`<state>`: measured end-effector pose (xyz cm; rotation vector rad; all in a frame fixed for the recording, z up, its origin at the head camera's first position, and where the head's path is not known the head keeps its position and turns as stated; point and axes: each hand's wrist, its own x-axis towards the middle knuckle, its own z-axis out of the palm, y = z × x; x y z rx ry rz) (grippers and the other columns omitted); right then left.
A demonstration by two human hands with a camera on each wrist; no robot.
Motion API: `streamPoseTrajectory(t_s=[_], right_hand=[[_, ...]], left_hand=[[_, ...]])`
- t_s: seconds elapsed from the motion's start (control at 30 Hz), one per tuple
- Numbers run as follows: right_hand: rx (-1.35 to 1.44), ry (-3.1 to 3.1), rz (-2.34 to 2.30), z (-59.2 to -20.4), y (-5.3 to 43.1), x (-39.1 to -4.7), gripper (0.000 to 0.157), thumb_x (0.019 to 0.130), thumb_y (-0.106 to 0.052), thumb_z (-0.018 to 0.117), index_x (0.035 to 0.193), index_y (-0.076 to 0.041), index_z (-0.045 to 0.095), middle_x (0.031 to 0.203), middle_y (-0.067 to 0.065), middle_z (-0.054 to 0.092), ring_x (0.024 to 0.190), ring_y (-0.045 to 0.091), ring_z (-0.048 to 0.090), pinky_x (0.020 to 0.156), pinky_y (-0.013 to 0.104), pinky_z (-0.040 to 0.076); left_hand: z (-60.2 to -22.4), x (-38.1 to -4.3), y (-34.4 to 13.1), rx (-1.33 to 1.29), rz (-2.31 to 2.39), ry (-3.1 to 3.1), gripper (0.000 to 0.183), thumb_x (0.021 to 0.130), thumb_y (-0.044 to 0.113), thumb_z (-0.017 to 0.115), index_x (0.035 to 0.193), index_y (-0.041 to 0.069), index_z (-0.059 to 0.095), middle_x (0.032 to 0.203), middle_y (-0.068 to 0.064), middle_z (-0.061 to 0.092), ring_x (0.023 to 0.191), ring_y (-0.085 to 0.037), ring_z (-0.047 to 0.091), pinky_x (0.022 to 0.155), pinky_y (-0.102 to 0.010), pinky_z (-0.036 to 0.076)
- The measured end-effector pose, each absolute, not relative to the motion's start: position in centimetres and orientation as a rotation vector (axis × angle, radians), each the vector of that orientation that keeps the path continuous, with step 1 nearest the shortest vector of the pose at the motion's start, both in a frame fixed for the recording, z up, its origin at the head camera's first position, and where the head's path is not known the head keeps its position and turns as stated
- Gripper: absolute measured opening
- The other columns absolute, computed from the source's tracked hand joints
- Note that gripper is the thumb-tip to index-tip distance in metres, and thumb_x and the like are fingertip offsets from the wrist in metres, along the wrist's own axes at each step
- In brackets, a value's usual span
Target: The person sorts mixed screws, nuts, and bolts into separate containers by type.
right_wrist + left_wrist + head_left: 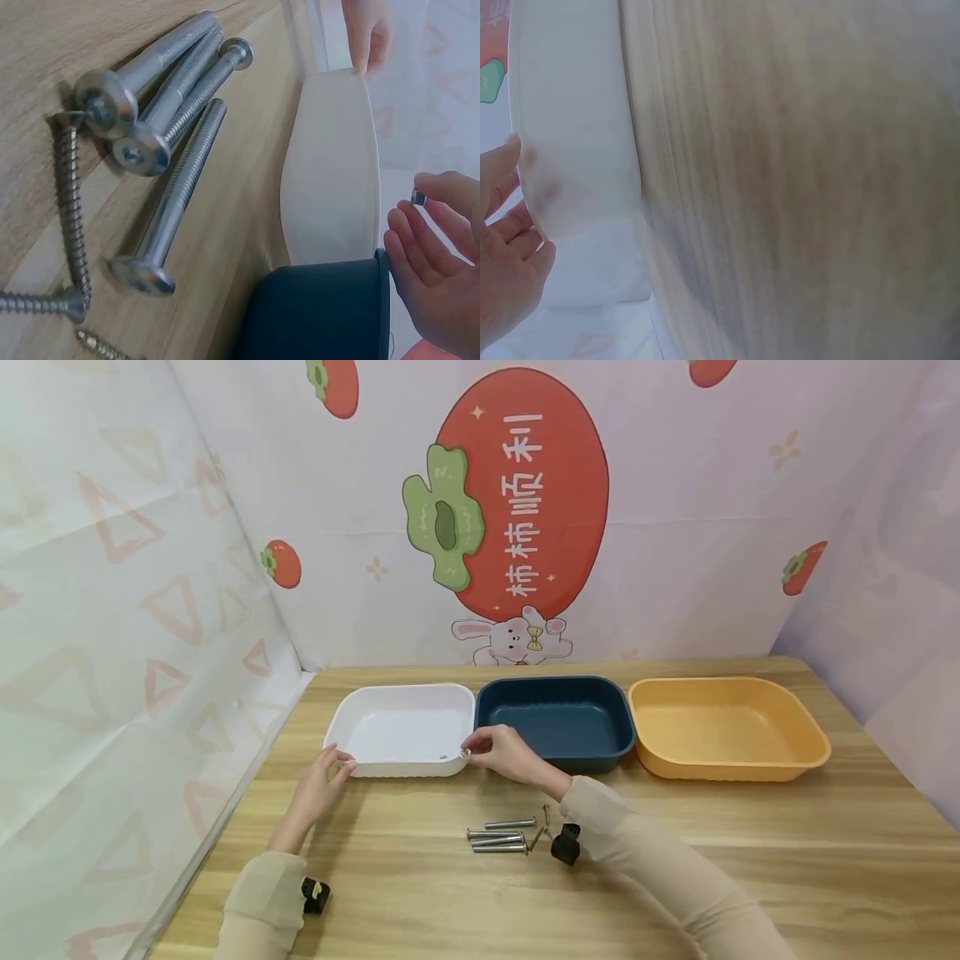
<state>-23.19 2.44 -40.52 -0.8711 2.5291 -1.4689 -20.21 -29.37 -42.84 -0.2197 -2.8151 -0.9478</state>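
Note:
My left hand [321, 785] holds the near left corner of a white tray [408, 769] by its rim. In the left wrist view, the fingers of that left hand [510, 247] curl at the rim. My right hand [510, 755] pinches a small metal nut [418, 197] between thumb and fingertip, over the tray's near right corner. One small metal piece [443, 757] lies inside the white tray; its kind is too small to tell. Several long bolts [501, 848] and a few thin screws [73, 202] lie on the table below my right hand.
A dark blue tray [555, 683] stands beside the white one, with a yellow tray [723, 772] to its right. All sit toward the back of the wooden table [420, 902], before a printed cloth backdrop [660, 568]. Black wrist cameras [566, 845] hang under both forearms.

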Motion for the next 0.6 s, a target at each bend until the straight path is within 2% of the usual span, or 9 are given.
streamPoseTrajectory(t_s=[0.2,0.5,0.6], right_hand=[[-0.844,2.536,-1.51,-40.9,1.6,-23.5,0.014,0.079,-0.006,0.064,0.092,-0.001,0.066,0.083,0.005,0.063,0.071,0.009,0.054,0.063,0.019,0.045],[-0.791,2.525,-1.555,-41.3,0.7,-24.1,0.014,0.08,-0.008,0.064,0.093,-0.003,0.066,0.085,0.005,0.064,0.072,0.011,0.055,0.063,0.02,0.045],[-0.788,2.521,-1.563,-41.3,0.5,-24.2,0.014,0.08,-0.008,0.063,0.093,-0.003,0.066,0.086,0.005,0.063,0.073,0.011,0.055,0.062,0.019,0.045]], left_hand=[[-42.9,-20.0,-29.3,-0.201,-0.957,-2.831,0.024,0.091,0.019,0.05,0.099,-0.003,0.055,0.131,-0.032,0.032,0.119,-0.048,0.029,0.096,-0.058,0.022],[-42.8,-19.8,-29.2,-0.202,-0.963,-2.832,0.026,0.091,0.021,0.049,0.1,-0.003,0.055,0.131,-0.032,0.031,0.119,-0.048,0.029,0.096,-0.058,0.021],[-42.9,-19.8,-29.3,-0.229,-0.979,-2.798,0.032,0.091,0.028,0.048,0.098,-0.002,0.055,0.13,-0.033,0.032,0.118,-0.049,0.029,0.095,-0.06,0.022]])
